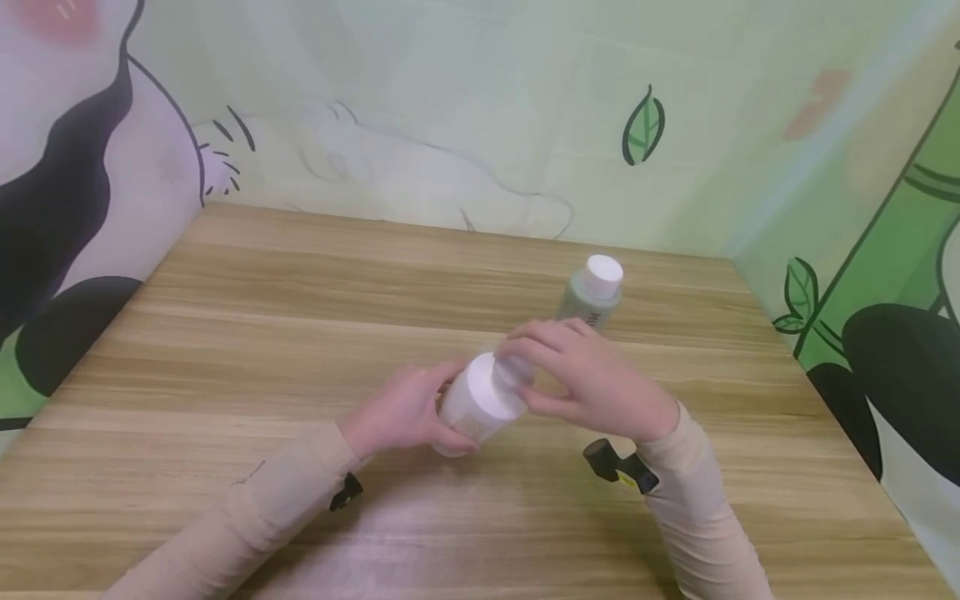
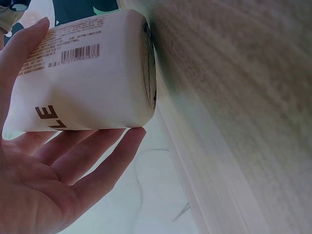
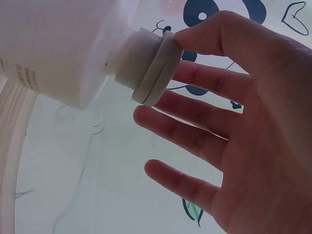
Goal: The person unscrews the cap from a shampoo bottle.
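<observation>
A white bottle (image 1: 487, 396) is held tilted over the wooden table, its neck toward the right. My left hand (image 1: 405, 408) grips its body from the left; in the left wrist view, brown print and a barcode show on the bottle (image 2: 92, 87). Whether its base touches the table cannot be told. My right hand (image 1: 592, 383) is at the pale cap (image 3: 151, 70). In the right wrist view the thumb tip presses the rim of the cap's lid, with the index and middle fingers behind it. The lid looks closed on the neck.
Behind the right hand stands a greenish bottle (image 1: 596, 292) with a white cap, partly hidden by that hand. The wooden table (image 1: 315, 275) meets a painted wall (image 1: 450, 108) at its back edge. Black camera mounts (image 1: 618, 467) sit at the wrists.
</observation>
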A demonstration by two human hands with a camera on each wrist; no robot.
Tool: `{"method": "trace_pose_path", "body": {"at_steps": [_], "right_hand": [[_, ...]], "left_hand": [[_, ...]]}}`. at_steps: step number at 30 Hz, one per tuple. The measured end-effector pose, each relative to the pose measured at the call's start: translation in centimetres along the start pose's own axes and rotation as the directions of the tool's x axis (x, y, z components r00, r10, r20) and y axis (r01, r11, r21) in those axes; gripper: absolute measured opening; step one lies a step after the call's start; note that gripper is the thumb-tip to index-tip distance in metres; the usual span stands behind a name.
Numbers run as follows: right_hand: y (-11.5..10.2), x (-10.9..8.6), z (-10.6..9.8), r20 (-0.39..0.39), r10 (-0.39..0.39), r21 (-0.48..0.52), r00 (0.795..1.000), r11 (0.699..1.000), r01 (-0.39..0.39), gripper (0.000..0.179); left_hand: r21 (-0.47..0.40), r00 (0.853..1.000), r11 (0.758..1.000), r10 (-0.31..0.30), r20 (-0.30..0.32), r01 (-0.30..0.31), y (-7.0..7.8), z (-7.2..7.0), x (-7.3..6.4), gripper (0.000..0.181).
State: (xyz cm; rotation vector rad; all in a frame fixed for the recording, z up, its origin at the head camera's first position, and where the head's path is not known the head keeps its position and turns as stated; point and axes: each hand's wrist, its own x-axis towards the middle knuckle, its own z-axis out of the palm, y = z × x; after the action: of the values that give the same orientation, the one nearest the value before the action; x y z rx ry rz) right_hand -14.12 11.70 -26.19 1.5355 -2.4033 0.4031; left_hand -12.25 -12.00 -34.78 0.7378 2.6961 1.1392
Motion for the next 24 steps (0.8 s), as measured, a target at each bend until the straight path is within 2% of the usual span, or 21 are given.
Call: {"method": "trace_pose_path", "body": {"at_steps": [3, 13, 19, 24], "right_hand": [[0.02, -0.05, -0.05, 0.003, -0.009, -0.002, 1.000, 1.000, 0.009, 0.040], [0.17, -0.07, -0.12, -0.008, 0.046, -0.027, 0.999, 0.999, -0.046, 0.048], [0.12, -0.05, 0.03, -0.042, 0.015, -0.056, 0.999, 0.998, -0.017, 0.039], [0.13, -0.10, -0.03, -0.025, -0.015, -0.022, 1.000, 1.000, 0.014, 0.038]], "left_hand": [[-0.001, 1.000, 1.000, -0.005, -0.003, 0.005, 0.08, -0.06, 0.02, 0.079], [0.031, 1.000, 0.999, 0.009, -0.018, -0.008, 0.08, 0.01, 0.05, 0.079], [0.028, 1.000, 1.000, 0.010, -0.009, -0.010, 0.06, -0.03, 0.03, 0.078], [0.014, 1.000, 1.000, -0.007, -0.007, 0.007, 0.11, -0.08, 0.06, 0.078]]}}
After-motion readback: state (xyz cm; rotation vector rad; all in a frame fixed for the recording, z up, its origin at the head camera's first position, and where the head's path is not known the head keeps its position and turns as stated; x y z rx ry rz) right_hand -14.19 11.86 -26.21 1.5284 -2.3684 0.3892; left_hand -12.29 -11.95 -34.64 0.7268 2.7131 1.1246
